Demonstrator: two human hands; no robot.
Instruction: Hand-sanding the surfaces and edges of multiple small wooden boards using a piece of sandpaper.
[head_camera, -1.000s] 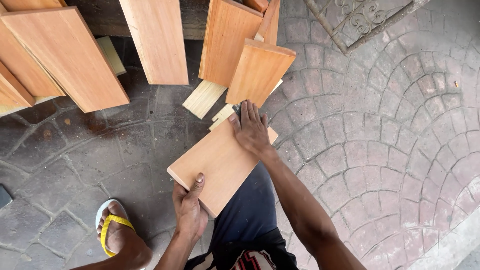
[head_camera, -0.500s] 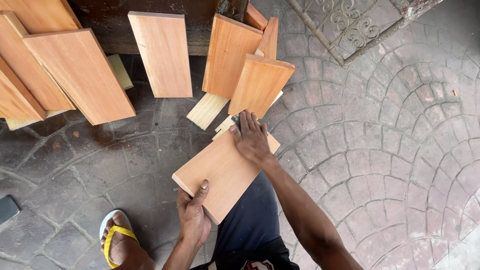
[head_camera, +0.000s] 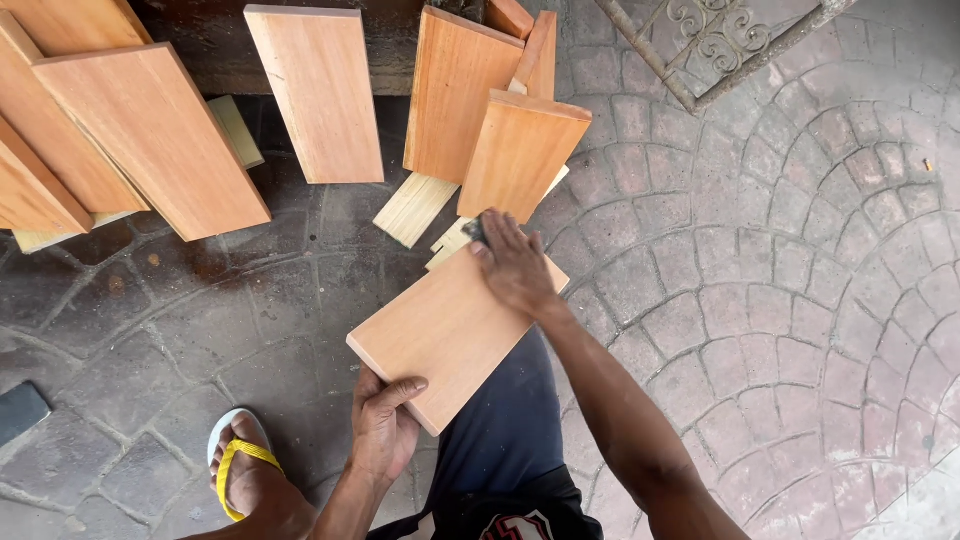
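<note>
A flat rectangular wooden board (head_camera: 440, 335) rests tilted across my knee. My left hand (head_camera: 385, 425) grips its near corner, thumb lying on the top face. My right hand (head_camera: 512, 262) presses down flat on the board's far end, with a small dark piece, likely sandpaper (head_camera: 474, 231), under the fingertips. Most of that piece is hidden by the fingers.
Several similar reddish boards (head_camera: 320, 90) lean against a dark wall at the top. Pale wood offcuts (head_camera: 412, 207) lie on the paved stone floor. An ornate metal frame (head_camera: 715, 45) stands top right. My left foot in a yellow-strapped sandal (head_camera: 240, 475) is bottom left.
My right hand has stayed at the board's far end, shifting slightly over its surface. The left hand keeps its grip on the near corner.
</note>
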